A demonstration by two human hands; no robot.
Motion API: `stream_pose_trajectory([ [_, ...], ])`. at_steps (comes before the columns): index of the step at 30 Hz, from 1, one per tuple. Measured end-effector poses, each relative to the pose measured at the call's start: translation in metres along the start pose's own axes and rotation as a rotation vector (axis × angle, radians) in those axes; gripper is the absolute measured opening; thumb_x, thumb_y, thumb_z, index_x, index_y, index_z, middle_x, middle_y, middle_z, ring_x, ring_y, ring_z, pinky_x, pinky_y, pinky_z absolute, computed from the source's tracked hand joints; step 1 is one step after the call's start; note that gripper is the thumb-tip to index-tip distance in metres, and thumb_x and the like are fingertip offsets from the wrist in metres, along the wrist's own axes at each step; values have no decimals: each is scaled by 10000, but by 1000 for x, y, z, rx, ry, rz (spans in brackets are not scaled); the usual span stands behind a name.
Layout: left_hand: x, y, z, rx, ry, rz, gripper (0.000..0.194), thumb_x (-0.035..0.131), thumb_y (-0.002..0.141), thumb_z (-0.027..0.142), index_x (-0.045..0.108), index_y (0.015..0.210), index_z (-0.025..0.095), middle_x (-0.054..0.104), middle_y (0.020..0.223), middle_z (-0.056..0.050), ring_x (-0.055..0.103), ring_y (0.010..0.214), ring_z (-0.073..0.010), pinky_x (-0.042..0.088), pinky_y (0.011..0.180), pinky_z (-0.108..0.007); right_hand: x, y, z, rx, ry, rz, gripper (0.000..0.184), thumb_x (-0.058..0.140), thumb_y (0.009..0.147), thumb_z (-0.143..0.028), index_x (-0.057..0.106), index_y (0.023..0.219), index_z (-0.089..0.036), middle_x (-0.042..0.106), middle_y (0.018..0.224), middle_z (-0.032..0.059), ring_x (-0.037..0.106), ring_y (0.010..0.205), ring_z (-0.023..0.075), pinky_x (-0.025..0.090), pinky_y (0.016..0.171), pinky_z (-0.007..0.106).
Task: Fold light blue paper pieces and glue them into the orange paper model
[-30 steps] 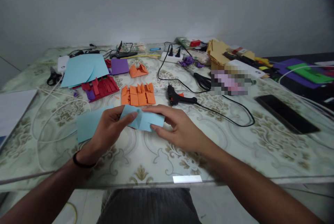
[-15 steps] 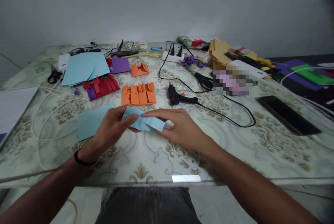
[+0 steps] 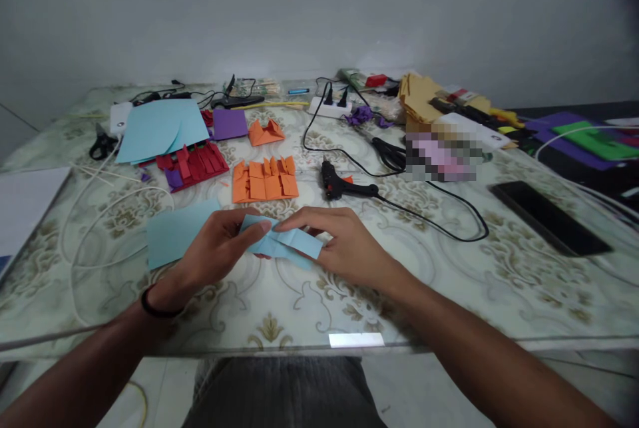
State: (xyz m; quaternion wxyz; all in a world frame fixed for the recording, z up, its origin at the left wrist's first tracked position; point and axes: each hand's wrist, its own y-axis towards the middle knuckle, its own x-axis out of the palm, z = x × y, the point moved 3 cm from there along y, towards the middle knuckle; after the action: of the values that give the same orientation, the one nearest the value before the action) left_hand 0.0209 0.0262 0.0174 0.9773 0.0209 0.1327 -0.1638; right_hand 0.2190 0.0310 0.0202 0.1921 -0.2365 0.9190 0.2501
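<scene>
A small folded light blue paper (image 3: 289,243) is held just above the patterned table (image 3: 309,308) in front of me. My left hand (image 3: 214,251) pinches its left end, thumb on top. My right hand (image 3: 344,245) grips its right end, index finger stretched along the top fold. A flat light blue sheet (image 3: 172,238) lies on the table under and left of my left hand. Beyond the hands lie orange folded pieces (image 3: 264,180).
A black glue gun (image 3: 339,187) with its cable lies behind my right hand. Red folded pieces (image 3: 194,163), large blue sheets (image 3: 160,127), purple paper (image 3: 229,124), scissors (image 3: 392,154), a power strip (image 3: 329,107) and a dark phone (image 3: 549,217) lie around.
The folded blue paper has been pressed flatter and narrower between both hands, and it has dropped slightly toward me. My right index finger has slid along the top fold.
</scene>
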Motion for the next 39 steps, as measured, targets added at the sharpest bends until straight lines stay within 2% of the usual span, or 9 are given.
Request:
stream_pose_trajectory([
  [3, 0, 0, -2, -3, -14, -17, 293, 677, 948, 409, 748, 793, 172, 721, 731, -19, 639, 694, -152, 485, 653, -253, -2, 0, -1, 2, -18, 6, 147, 676, 933, -236, 769, 1044, -211, 791, 969, 44, 716, 801, 162, 525, 711, 271],
  [7, -2, 1, -3, 24, 36, 78, 215, 712, 925, 396, 771, 935, 190, 740, 808, -14, 624, 715, -149, 461, 649, -245, -2, 0, -1, -9, -29, -19, 142, 658, 934, -219, 765, 1025, -197, 784, 954, 48, 698, 765, 150, 525, 706, 268],
  [15, -6, -5, -2, 60, 197, 115, 277, 684, 944, 407, 726, 807, 169, 607, 659, 18, 452, 581, -109, 314, 534, -255, -2, 1, -3, -17, 7, -97, 164, 726, 909, -281, 744, 1048, -196, 779, 1022, 61, 717, 888, 182, 533, 789, 289],
  [18, -5, -6, 2, 99, 235, 112, 247, 672, 958, 394, 759, 862, 184, 685, 720, 9, 549, 641, -124, 384, 593, -251, -6, 3, -6, -4, 26, -157, 313, 793, 856, -361, 721, 1120, -208, 757, 1087, 66, 707, 948, 205, 527, 829, 311],
  [23, -1, -5, 2, 151, 238, 108, 269, 585, 1012, 380, 785, 1004, 200, 783, 960, -35, 688, 915, -190, 483, 806, -273, -11, 4, -5, -34, -80, -70, 303, 800, 842, -292, 693, 1113, -209, 744, 1095, 68, 701, 975, 217, 519, 862, 330],
  [26, -2, -4, -1, 114, 217, 156, 285, 598, 998, 406, 785, 986, 191, 766, 900, -32, 660, 819, -174, 470, 710, -259, -8, 2, -3, -42, -135, -67, 356, 764, 836, -188, 662, 1175, -218, 740, 1160, 63, 705, 1022, 217, 532, 896, 329],
  [30, -4, -2, -3, 46, 207, 186, 297, 615, 971, 416, 779, 925, 172, 676, 719, 3, 484, 581, -110, 343, 512, -229, -7, 0, -2, -67, -165, -50, 407, 633, 819, -61, 660, 1193, -219, 745, 1158, 55, 713, 1024, 207, 545, 914, 329],
  [34, -4, 0, -3, 17, 175, 194, 293, 629, 947, 409, 774, 877, 165, 635, 676, 12, 417, 537, -94, 280, 455, -218, -5, 0, -3, -143, -173, -79, 477, 582, 790, -31, 649, 1220, -227, 726, 1200, 67, 696, 1099, 221, 540, 980, 363],
  [39, -4, 0, -1, -13, 98, 205, 256, 639, 934, 383, 777, 877, 175, 617, 632, 24, 416, 502, -87, 308, 450, -210, -3, 1, -1, -163, -195, -101, 499, 608, 804, -53, 620, 1279, -207, 707, 1236, 95, 680, 1144, 232, 548, 989, 378],
])
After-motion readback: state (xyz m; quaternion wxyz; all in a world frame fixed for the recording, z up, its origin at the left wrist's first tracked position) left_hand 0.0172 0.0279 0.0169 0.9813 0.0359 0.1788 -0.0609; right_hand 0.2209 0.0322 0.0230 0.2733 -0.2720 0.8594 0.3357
